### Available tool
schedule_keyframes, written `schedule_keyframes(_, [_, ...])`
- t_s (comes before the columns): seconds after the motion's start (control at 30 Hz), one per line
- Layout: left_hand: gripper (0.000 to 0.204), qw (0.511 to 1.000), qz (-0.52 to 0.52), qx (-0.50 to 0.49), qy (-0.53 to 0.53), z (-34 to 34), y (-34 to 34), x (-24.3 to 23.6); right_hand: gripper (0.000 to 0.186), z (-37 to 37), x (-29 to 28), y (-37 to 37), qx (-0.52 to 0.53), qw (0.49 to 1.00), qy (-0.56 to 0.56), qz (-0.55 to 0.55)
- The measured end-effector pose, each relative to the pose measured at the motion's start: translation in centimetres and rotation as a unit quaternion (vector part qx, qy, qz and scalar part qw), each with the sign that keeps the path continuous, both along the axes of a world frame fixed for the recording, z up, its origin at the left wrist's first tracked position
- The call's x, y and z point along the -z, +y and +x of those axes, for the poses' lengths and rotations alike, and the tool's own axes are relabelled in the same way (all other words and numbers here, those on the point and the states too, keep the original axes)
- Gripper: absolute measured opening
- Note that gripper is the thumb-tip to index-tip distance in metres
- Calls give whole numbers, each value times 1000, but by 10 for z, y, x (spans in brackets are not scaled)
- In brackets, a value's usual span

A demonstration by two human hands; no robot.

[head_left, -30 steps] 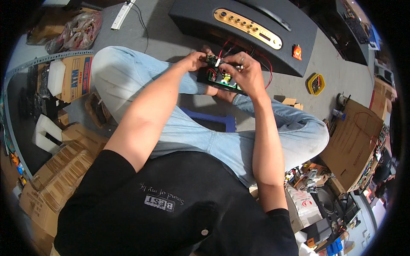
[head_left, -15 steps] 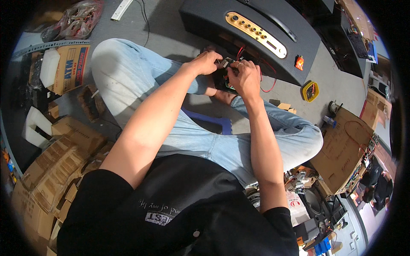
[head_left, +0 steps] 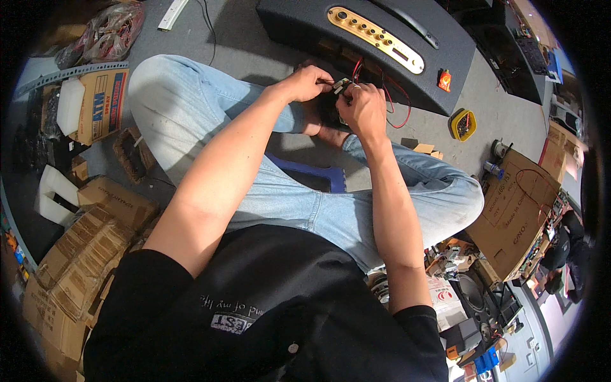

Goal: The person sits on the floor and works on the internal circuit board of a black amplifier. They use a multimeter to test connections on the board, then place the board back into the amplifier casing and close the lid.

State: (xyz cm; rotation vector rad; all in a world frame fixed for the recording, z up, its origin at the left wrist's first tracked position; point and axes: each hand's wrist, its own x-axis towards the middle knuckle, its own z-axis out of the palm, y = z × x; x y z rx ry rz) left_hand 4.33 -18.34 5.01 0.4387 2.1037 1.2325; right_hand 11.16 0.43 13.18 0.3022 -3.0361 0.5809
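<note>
Upper ctr: L hand (head_left: 310,83) pinches circuit board (head_left: 342,84) edge, forearm (head_left: 244,140) slanting up-right. R hand (head_left: 365,108) curls over it — grip hidden, can't tell.

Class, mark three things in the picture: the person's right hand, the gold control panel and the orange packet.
Right hand (head_left: 367,114): head view, back of the hand.
Gold control panel (head_left: 375,41): head view, middle of its face.
Orange packet (head_left: 444,80): head view, middle of its upper side.
</note>
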Motion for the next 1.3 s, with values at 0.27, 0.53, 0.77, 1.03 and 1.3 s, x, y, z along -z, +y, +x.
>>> schedule_keyframes(0.27, [25, 1000, -18, -3, -5, -1, 2, -11, 12, -1, -2, 0, 15, 1000, 19, -14])
schedule_keyframes(0.53, [24, 999, -42, 7, -10, -2, 5, -20, 12, -1, -7, -2, 22, 1000, 15, 16])
schedule_keyframes(0.77, [25, 1000, -10, 12, -8, -2, 6, -26, 13, -1, -8, -3, 15, 999, 36, 30])
schedule_keyframes(1.03, [29, 997, -60, -9, 53, 3, 11, -31, 13, -2, -7, -1, -1, 999, 47, 24])
schedule_keyframes(1.3, [42, 998, -3, -30, 54, 7, 18, -33, 17, -2, 4, 6, -9, 995, 85, 45])
